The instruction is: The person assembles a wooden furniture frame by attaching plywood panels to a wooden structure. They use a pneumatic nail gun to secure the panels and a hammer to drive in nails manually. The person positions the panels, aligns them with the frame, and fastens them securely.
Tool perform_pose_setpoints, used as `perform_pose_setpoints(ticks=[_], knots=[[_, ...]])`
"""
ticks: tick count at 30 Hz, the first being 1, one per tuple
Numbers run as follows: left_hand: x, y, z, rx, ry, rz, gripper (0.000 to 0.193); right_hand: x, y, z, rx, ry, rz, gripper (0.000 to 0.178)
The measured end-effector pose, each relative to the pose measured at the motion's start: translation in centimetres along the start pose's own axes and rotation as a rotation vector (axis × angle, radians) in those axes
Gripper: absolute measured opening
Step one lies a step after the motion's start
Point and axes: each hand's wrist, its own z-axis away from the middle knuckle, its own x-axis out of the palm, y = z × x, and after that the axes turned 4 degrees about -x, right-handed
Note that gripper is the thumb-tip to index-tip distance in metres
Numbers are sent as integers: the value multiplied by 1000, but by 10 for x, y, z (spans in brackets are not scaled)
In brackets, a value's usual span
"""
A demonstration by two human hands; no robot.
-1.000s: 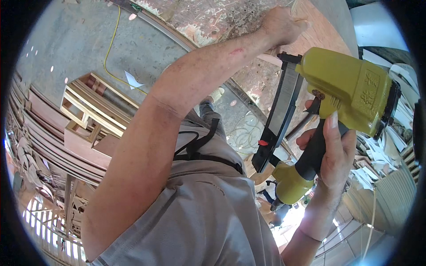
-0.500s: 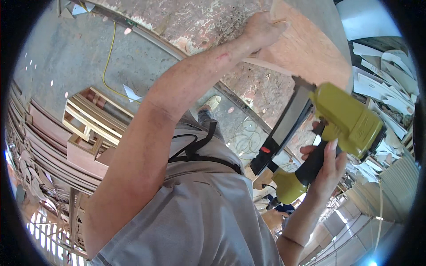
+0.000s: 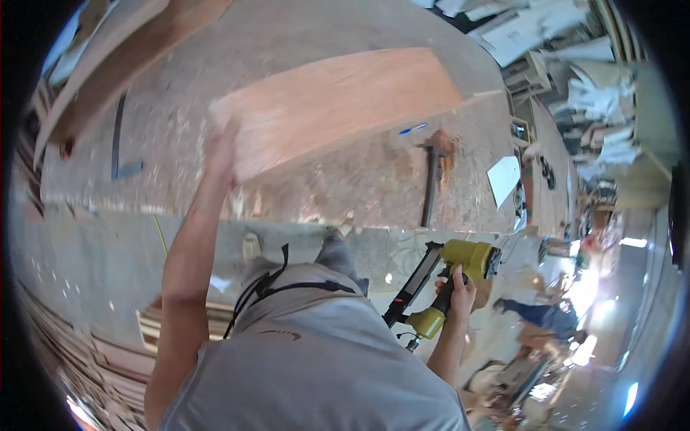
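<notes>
My left hand [image 3: 224, 147], somewhat blurred, grips the left end of a curved plywood piece [image 3: 338, 104] on the worktable. The piece has a broad, reddish-tan face and a bowed far edge. In my right hand [image 3: 458, 293] is a yellow-green nail gun [image 3: 463, 253], held by its black handle off the table's near edge. Its long dark magazine slants down to the left, and a hose fitting shows at the handle's base. Right of the plywood's near edge lie a blue pen [image 3: 413, 129] and a hammer [image 3: 430, 183].
The worn worktable [image 3: 323, 197] spans the view. A dark try square [image 3: 118, 140] and a large curved wooden panel [image 3: 108, 68] are at its left. A white template [image 3: 503, 181] lies at the right. Another person [image 3: 543, 316] is farther right. Wooden frames [image 3: 147, 323] stand behind my left arm.
My view has swung, showing more of the table. My left hand and the plywood now appear farther left; the nail gun has lowered away from the plywood, still in my right hand.
</notes>
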Motion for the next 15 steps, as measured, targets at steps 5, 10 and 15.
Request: perform_pose_setpoints(ticks=[5,10,15], knots=[[-12,29,16,-158,-152,174,54,-42,44,-110,27,19,-307,38],[-25,48,7,-271,118,-111,67,-59,69,-263,197,-44,-521,45],[-17,69,-17,-385,433,-239,70,-69,66,-407,269,-174,-497,46]])
